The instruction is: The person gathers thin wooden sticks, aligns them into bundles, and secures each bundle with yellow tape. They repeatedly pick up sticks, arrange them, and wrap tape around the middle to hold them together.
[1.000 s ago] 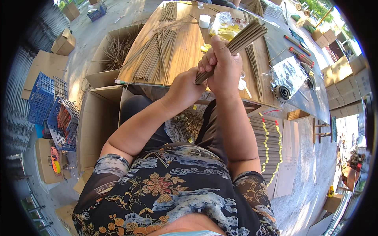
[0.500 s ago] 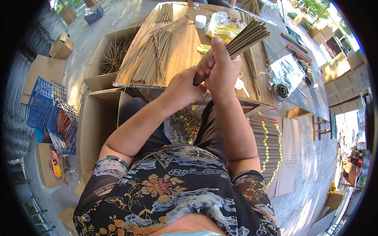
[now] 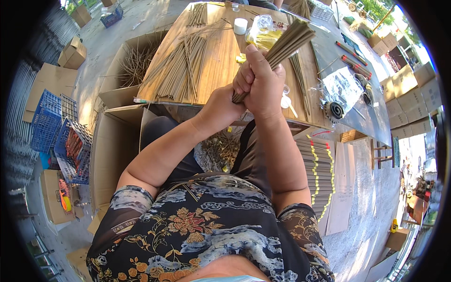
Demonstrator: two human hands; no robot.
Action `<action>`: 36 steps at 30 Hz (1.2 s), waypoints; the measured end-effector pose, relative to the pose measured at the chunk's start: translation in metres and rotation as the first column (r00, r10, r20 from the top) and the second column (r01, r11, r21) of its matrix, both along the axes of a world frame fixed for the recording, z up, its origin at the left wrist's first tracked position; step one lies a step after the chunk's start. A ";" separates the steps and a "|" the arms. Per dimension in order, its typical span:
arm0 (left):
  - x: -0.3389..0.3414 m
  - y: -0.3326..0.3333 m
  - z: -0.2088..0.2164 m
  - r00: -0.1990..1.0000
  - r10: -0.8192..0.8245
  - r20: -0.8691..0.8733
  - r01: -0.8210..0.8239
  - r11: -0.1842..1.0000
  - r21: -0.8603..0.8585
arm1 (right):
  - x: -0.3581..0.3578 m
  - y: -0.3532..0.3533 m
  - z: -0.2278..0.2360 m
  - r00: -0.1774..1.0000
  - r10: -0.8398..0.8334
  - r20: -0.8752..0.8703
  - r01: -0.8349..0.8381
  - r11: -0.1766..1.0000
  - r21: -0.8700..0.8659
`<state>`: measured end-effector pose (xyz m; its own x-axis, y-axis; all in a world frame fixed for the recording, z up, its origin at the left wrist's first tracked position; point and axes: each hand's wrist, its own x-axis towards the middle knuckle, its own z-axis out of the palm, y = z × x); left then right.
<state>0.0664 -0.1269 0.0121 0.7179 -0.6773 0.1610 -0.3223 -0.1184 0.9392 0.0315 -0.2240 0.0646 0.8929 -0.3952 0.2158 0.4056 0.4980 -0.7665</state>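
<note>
A bundle of thin brown sticks [image 3: 292, 41] is held slanting up to the right, over the near edge of the wooden table. Around its lower part my right hand [image 3: 262, 87] is closed, thumb uppermost. My left hand [image 3: 221, 104] is wrapped about the bottom end, touching the right hand; its fingertips are mostly hidden. Loose sticks of the same kind [image 3: 182, 70] lie in a spread pile on the table, left of my hands. Behind the bundle is a clear plastic bag with yellow strips [image 3: 264, 35].
The wooden table [image 3: 221, 56] also carries a white cup [image 3: 240, 26]. Right of it, a grey surface bears clear plastic wrap [image 3: 342, 87] and a black coil [image 3: 334, 110]. Yellow-banded stick bundles [image 3: 322, 174] lie lower right. Left stand an open carton [image 3: 115, 155] and blue crates [image 3: 46, 122].
The bundle's upper end has shifted slightly left and its sticks look more gathered. Both hands keep their hold, the right one moved a little left.
</note>
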 end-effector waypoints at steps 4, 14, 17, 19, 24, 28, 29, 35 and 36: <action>0.000 -0.010 -0.011 0.940 0.214 0.265 -0.177 0.971 -0.158 | 0.001 0.010 0.002 0.983 -0.185 0.015 0.185 0.980 -0.069; 0.012 0.001 0.003 0.977 -0.191 -0.090 0.186 0.980 -0.064 | 0.000 0.001 0.011 0.999 0.042 -0.004 -0.042 0.989 -0.139; 0.029 -0.008 -0.006 0.981 -0.111 0.161 0.140 0.973 -0.182 | 0.013 0.006 0.017 0.997 -0.062 0.044 0.073 0.938 -0.338; 0.038 -0.018 -0.002 0.982 0.001 0.187 0.057 0.951 -0.303 | 0.025 0.006 0.020 0.988 -0.112 0.104 0.149 0.859 -0.490; 0.084 -0.033 -0.048 0.980 -0.025 0.199 0.105 0.908 -0.406 | 0.050 0.011 0.019 0.991 -0.105 0.083 0.134 0.778 -0.614; 0.101 -0.041 -0.080 0.993 -0.032 0.113 0.076 0.907 -0.414 | 0.073 0.002 -0.013 0.997 -0.054 -0.050 0.016 0.819 -0.574; 0.103 -0.041 -0.083 0.997 -0.044 0.071 0.068 0.916 -0.395 | 0.078 0.002 -0.017 0.996 -0.051 -0.067 0.004 0.825 -0.565; 0.106 -0.036 -0.067 0.988 -0.141 -0.067 0.114 0.944 -0.309 | 0.085 0.002 -0.008 0.997 -0.038 -0.074 -0.004 0.865 -0.501; 0.109 -0.040 -0.071 0.993 -0.091 -0.076 0.065 0.954 -0.294 | 0.089 0.000 -0.015 0.996 -0.037 -0.081 -0.007 0.873 -0.487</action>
<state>0.1752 -0.1667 -0.0589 0.6848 -0.6652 0.2977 -0.2341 0.1861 0.9542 0.1205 -0.2242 0.0498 0.9113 -0.2734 0.3080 0.3326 0.0474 -0.9419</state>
